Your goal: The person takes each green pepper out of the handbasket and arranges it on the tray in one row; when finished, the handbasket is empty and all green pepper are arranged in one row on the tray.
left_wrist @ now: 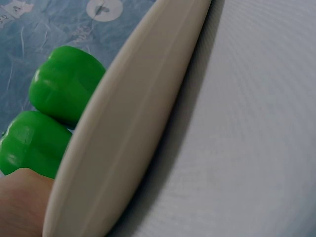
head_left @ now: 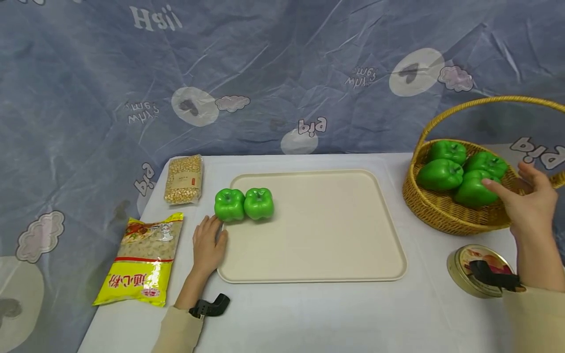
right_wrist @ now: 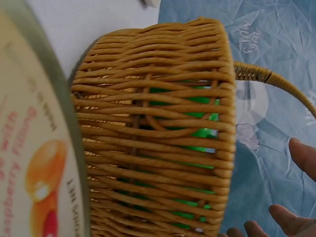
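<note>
Two green bell peppers [head_left: 229,205] [head_left: 259,203] sit side by side on the left end of a cream tray [head_left: 318,230]. My left hand [head_left: 209,245] rests at the tray's left edge, fingertips right at the nearer pepper; the left wrist view shows part of that hand [left_wrist: 24,202] below the peppers [left_wrist: 66,86]. On the right, my right hand [head_left: 531,203] hovers over the wicker basket [head_left: 434,211], thumb and fingers spread with nothing between them. Several green peppers [head_left: 441,175] lie in the basket, the thumb tip overlapping one in the head view.
A round tin [head_left: 463,274] stands in front of the basket, beneath my right wrist. The basket's tall handle [head_left: 481,102] arches over it. At the left lie a bag of corn kernels [head_left: 183,181] and a yellow pasta bag [head_left: 143,260]. A printed blue cloth [head_left: 265,73] hangs behind.
</note>
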Tool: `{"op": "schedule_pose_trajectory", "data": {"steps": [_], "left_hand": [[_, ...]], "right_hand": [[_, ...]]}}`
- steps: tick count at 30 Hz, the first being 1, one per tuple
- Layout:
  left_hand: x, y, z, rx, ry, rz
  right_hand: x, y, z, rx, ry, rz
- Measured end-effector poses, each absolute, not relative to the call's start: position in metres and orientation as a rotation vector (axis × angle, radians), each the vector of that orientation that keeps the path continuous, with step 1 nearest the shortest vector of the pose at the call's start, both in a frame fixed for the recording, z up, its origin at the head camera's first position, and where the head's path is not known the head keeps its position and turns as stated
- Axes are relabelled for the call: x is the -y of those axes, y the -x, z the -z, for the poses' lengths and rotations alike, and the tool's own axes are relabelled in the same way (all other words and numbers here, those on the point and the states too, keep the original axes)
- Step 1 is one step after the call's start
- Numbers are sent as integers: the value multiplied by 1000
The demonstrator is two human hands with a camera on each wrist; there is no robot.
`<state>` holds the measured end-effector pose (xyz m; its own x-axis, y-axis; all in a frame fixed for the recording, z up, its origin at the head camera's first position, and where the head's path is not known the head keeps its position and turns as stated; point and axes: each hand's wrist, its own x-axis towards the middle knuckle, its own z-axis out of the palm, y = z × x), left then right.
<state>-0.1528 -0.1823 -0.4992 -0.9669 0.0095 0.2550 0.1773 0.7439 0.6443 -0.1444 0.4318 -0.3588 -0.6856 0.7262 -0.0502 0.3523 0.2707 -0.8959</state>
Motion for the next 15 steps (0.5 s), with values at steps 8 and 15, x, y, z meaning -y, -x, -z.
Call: {"op": "schedule_pose_trajectory", "data": {"steps": [8, 15], "left_hand": [[182, 153, 500, 2712, 147, 1034], [181, 153, 501, 2694, 148, 1032]], "right_hand": [[-450, 153, 382, 2263, 959, -1330], [-453, 158, 388, 2313, 959, -1308]]}}
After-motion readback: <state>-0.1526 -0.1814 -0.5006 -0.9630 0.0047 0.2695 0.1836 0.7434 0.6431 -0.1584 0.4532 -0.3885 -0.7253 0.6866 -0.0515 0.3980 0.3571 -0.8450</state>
